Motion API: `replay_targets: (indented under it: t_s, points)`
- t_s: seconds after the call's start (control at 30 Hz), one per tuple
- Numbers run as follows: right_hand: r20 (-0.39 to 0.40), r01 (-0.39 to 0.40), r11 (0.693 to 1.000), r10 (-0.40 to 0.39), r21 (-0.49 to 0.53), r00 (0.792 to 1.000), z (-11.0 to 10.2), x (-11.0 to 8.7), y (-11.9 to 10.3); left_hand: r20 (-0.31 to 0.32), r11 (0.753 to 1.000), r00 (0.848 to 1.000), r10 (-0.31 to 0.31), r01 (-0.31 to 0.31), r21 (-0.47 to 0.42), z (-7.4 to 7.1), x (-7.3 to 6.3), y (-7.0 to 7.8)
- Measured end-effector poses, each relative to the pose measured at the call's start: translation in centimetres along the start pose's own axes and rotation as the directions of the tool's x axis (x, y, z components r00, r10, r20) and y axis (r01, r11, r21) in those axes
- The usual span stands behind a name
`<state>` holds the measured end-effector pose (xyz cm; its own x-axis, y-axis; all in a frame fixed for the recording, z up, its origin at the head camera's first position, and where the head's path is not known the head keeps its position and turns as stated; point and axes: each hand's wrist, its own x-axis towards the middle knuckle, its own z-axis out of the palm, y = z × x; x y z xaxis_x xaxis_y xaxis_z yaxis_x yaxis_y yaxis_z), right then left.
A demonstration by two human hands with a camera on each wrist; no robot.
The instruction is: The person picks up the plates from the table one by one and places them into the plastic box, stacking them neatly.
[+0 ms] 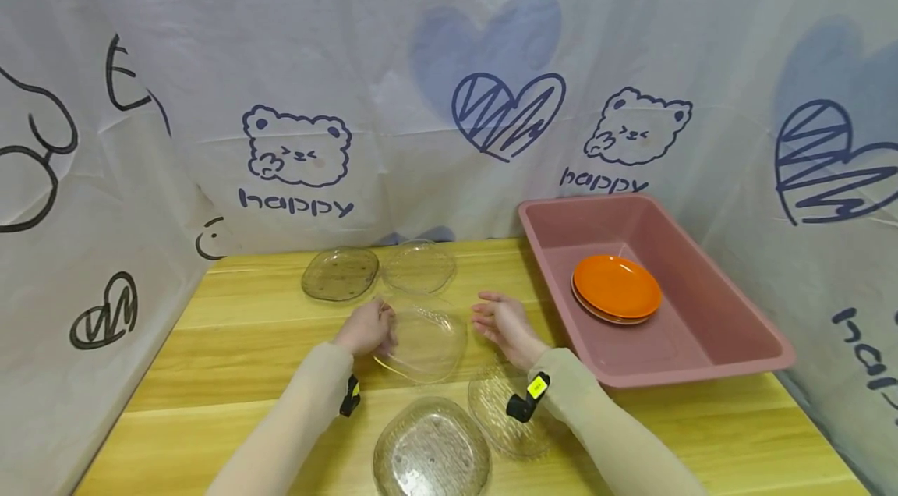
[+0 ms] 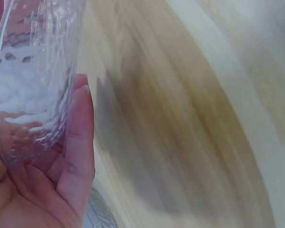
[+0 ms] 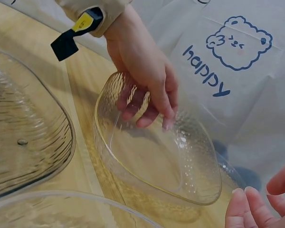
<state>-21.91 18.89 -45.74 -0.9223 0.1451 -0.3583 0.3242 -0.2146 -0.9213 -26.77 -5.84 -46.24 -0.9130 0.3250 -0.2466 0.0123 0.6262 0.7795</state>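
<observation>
Ideally, my left hand (image 1: 368, 326), gripping the clear dish (image 1: 431, 341) by its side, left of the pink tub (image 1: 701, 377), should stay gentle (that rippled wall might slip), while my right hand (image 1: 510, 328), empty, fingers relaxed, nearer the tub, could best steady the opposite rim.

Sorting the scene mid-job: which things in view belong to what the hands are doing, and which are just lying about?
In the job:
- held clear dish
- left hand, gripping its edge
- right hand, nearby, holding nothing

Apparently lying about, though perhaps for later:
- smoky dish
- rear clear dish
- front dish
- ribbed dish
- pink tub
- orange plate
</observation>
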Motion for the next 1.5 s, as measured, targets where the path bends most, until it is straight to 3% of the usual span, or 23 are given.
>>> replay_targets:
  t_s: [0.23,0.43,0.8,1.07,1.5]
  points:
    - [-0.022,0.059,0.998,-0.059,-0.02,0.998,-0.2,-0.2,-0.1,0.013,0.999,1.0,-0.002,0.003,-0.046,-0.6,-0.6,0.4]
    - [-0.048,0.096,0.995,-0.097,-0.027,0.994,-0.3,-0.1,-0.2,0.019,0.988,1.0,0.011,-0.008,-0.154,-1.0,-0.6,0.6]
    - [-0.053,0.089,0.995,-0.092,-0.051,0.994,-0.2,0.0,-0.2,0.029,0.935,1.0,-0.01,0.02,-0.355,-1.1,-0.5,1.2]
    - [-0.012,0.063,0.998,-0.063,0.027,0.998,0.0,0.2,0.0,0.005,0.914,1.0,-0.009,0.01,-0.405,-1.2,-0.8,2.4]
    - [0.069,0.022,0.992,-0.031,0.126,0.997,0.1,0.1,-0.5,-0.067,0.841,0.998,-0.007,-0.03,-0.541,0.0,-0.8,4.4]
